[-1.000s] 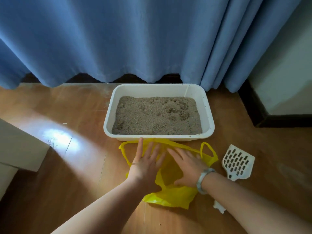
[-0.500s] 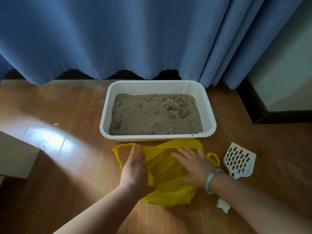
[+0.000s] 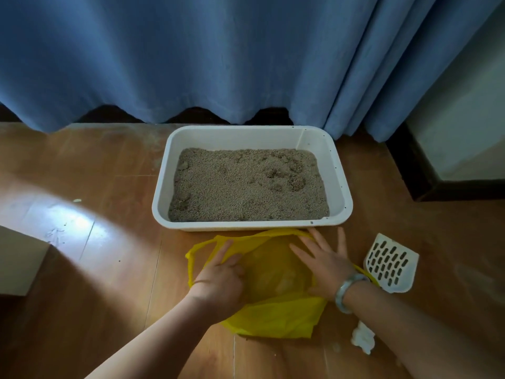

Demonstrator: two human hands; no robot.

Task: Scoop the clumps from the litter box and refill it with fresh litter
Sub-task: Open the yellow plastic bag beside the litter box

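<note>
A white litter box (image 3: 159,192) stands on the wooden floor, filled with grey-brown litter (image 3: 246,187) that has clumps toward its right side. Just in front of it lies a yellow plastic bag (image 3: 276,313). My left hand (image 3: 221,283) is on the bag's left side with fingers curled, gripping the bag's edge. My right hand (image 3: 325,263), fingers spread and straight, presses flat on the bag's right side. A white slotted scoop (image 3: 390,262) lies on the floor to the right of my right hand.
Blue curtains (image 3: 191,56) hang right behind the box. A wall corner with dark baseboard (image 3: 426,181) is at the right. A cardboard box (image 3: 19,263) sits at the left edge. A crumpled white tissue (image 3: 362,339) lies near my right forearm.
My hands have spread apart on the bag, pulling its mouth wider. My left hand's fingers went from flat to curled on the bag's edge. The view shifted slightly.
</note>
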